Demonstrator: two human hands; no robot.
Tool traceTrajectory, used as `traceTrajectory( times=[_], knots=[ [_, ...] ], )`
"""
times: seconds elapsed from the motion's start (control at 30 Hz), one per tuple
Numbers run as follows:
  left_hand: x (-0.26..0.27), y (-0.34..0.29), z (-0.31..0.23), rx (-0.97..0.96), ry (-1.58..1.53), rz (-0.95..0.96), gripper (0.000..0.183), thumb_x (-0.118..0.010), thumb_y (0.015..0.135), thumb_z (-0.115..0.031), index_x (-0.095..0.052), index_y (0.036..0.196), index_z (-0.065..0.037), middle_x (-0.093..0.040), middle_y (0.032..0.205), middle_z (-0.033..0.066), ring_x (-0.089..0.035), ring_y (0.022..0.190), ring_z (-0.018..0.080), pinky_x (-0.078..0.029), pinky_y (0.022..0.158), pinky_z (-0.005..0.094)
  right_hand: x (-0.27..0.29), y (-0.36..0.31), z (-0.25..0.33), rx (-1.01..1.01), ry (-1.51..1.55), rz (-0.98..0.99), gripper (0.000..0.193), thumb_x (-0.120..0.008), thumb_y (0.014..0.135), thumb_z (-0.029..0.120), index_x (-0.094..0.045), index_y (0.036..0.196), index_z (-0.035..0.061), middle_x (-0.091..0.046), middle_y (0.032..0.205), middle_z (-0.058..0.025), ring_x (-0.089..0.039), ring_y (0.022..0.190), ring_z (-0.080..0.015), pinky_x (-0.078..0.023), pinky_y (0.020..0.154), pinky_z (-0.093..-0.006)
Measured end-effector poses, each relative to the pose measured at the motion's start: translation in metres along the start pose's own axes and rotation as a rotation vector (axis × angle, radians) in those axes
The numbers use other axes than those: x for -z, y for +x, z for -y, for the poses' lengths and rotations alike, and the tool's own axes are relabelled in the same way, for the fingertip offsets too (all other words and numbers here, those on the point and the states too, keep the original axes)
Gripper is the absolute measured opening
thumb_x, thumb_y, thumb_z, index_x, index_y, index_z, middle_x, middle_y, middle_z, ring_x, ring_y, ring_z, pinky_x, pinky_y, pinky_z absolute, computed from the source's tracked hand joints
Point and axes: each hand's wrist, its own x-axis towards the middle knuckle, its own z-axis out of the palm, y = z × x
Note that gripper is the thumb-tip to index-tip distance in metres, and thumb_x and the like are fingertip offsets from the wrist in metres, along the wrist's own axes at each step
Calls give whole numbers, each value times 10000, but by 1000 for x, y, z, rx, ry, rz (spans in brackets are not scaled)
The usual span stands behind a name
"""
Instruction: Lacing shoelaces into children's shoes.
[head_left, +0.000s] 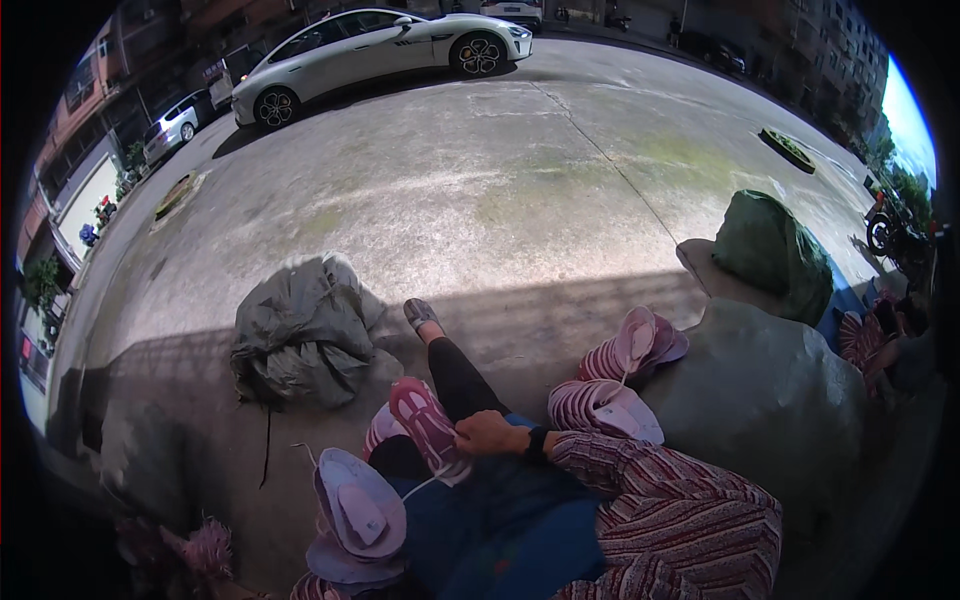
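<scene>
My right hand point(490, 432), with a dark watch band at the wrist, is closed on the edge of a pink shoe upper point(425, 415). The upper lies over my lap, and several pale, striped uppers point(382, 430) show just behind it. A white cord point(420, 488) runs from near that upper toward a stack of pale pink shoe uppers point(362, 505) at the lower left. My left hand does not show. Dark blue cloth point(500, 530) covers my lap, and one leg reaches forward to a shoe point(418, 315).
To the right are two bundles of nested pink uppers point(605, 412) beside a large grey sack point(755, 390), with a green sack point(770, 250) beyond. A crumpled grey sack point(300, 335) stands ahead on the left. A white car point(380, 55) is parked across the concrete yard point(430, 200).
</scene>
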Motion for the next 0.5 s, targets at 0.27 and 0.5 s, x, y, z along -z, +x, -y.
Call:
traceTrajectory(
  times=[0.27,0.5],
  knots=[
    [49,20,-40,-562,1,-358,180,-436,876,-83,-507,1020,0,-554,824,60,-521,748,171,-410,709,287,-23,6,-13,111,11,-14,248,-496,783,248,-564,674,35,-583,682,-161,-582,665,-349,-454,602,-433],
    [-39,-35,78,499,110,-251,113,-495,852,-36,-558,937,2,-581,778,44,-556,729,174,-443,696,275,-19,10,-13,53,18,31,254,-515,766,258,-555,641,40,-568,634,-165,-573,629,-363,-450,581,-453]
  ],
)
